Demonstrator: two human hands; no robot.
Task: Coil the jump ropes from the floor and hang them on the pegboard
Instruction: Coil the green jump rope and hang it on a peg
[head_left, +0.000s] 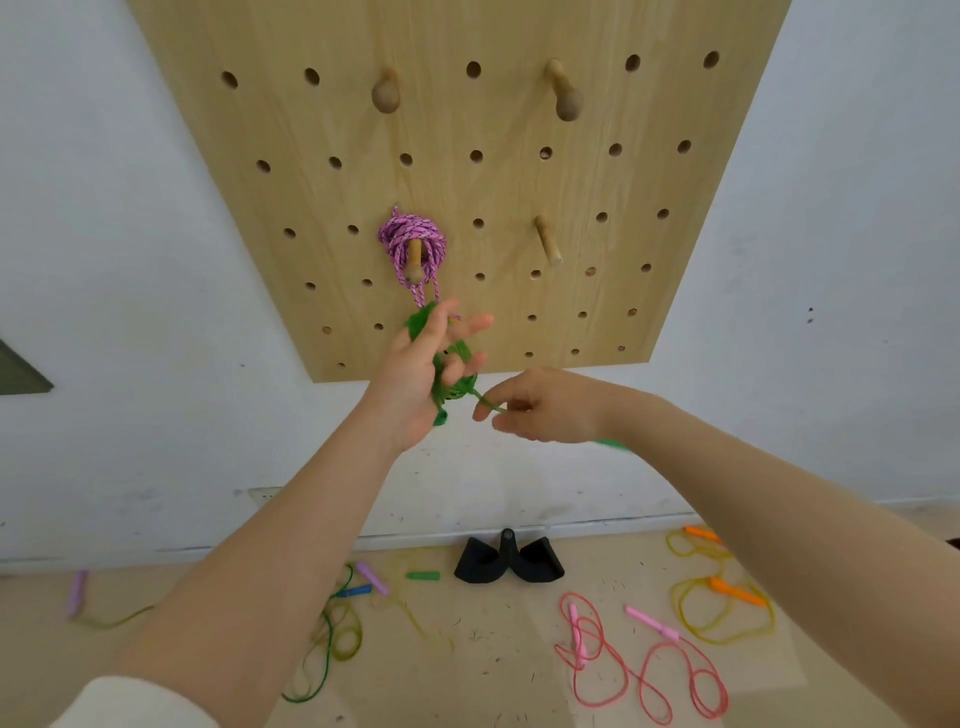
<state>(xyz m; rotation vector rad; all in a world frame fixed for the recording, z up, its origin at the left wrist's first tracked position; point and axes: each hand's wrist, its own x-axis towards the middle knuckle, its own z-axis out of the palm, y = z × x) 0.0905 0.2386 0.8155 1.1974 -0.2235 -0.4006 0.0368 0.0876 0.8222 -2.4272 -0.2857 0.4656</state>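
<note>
Pegboard (519, 208) bottom edge | left hand (415, 379) grips green rope (460, 387) coil | right hand (540, 408) pinches its strand

Pegboard (519, 197) on the wall, coiled rope (410, 241) on a peg (414, 262) left of centre, hands below it, loose ropes (644, 660) on the floor (493, 649) beneath, stand (508, 561) against the wall

Green rope (457, 364) in hand; pink-purple speckled rope (410, 239) on tan pegboard (519, 187); pink rope (644, 670), orange-handled yellow rope (722, 608) on floor.
</note>
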